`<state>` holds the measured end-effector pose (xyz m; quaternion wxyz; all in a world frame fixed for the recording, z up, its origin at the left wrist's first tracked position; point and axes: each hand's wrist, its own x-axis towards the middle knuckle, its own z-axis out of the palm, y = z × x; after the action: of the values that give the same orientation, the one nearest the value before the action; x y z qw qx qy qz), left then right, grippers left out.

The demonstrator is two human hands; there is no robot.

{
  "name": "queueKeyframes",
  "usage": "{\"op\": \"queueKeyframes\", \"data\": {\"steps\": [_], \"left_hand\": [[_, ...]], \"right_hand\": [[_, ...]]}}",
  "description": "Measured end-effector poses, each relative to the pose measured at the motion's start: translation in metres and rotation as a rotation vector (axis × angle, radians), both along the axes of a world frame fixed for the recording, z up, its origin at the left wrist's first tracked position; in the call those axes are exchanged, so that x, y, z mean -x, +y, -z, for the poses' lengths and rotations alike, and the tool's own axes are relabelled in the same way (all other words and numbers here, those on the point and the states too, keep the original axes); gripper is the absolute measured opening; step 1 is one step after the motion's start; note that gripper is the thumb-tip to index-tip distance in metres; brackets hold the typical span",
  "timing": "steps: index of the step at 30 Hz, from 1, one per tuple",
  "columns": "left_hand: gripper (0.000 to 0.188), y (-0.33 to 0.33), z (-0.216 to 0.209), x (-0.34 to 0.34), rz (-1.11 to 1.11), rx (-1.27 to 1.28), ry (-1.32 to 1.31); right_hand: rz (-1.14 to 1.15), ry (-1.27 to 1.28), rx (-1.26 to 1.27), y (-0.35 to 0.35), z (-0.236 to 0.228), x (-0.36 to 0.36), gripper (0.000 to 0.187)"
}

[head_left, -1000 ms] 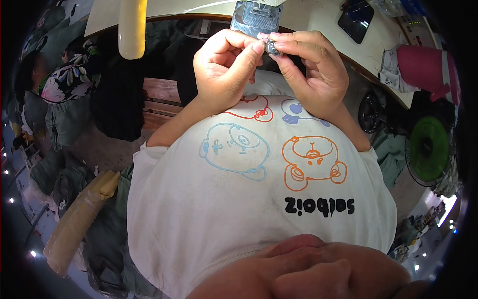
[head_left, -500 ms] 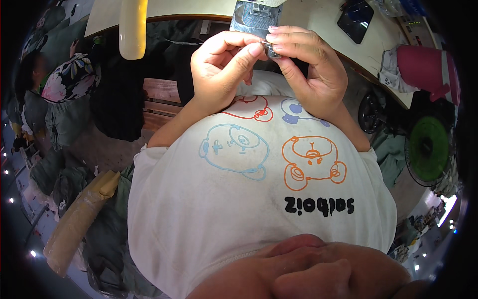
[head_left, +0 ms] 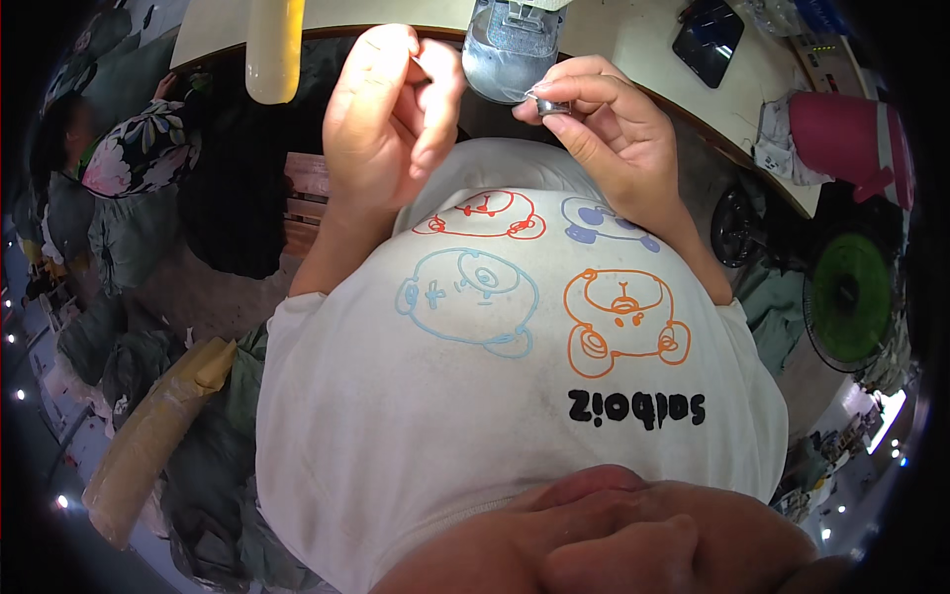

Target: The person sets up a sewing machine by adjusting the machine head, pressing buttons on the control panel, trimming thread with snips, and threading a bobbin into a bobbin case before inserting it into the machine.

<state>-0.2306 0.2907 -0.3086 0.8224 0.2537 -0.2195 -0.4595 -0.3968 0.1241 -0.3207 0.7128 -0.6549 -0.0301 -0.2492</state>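
Observation:
My right hand (head_left: pixel 618 124) pinches a small round metal bobbin case (head_left: pixel 553 107) between thumb and fingers. A short bright bit, perhaps a thread end, shows at its upper left edge. Raised to the left of it, apart from the bobbin case, is my left hand (head_left: pixel 386 114). Its thumb and forefinger press together at the tips, and whatever lies between them is too fine to make out. Between and beyond the hands sits the grey metal plate of a sewing machine (head_left: pixel 510 54), whose rounded near end overhangs the table edge.
A pale table (head_left: pixel 614 30) bears a dark phone (head_left: pixel 709 42) at the right. A yellowish rounded bar (head_left: pixel 273 54) juts in at the top left. Pink cloth (head_left: pixel 841 134) and a green fan (head_left: pixel 849 297) are on the right. Another person (head_left: pixel 139 148) is at the far left.
My hands have parted: the left has drawn away to the left and up, while the right keeps the bobbin case. The strand that trailed left of my left hand no longer shows.

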Motion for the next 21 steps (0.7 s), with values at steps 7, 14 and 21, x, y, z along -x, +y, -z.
{"op": "queueKeyframes", "data": {"steps": [7,14,21], "left_hand": [[0.006,0.005,0.001,-0.001,-0.298,-0.265,-1.247],[0.015,0.016,-0.012,-0.027,-0.289,-0.345,-1.713],[0.009,0.066,0.008,-0.101,-0.806,-0.795,-1.78]], "right_hand": [[-0.18,0.059,-0.175,-0.002,0.001,0.005,0.024],[-0.177,0.093,-0.2,-0.01,0.004,0.009,0.024],[-0.225,0.153,-0.389,-0.018,0.013,0.024,0.025]]}}
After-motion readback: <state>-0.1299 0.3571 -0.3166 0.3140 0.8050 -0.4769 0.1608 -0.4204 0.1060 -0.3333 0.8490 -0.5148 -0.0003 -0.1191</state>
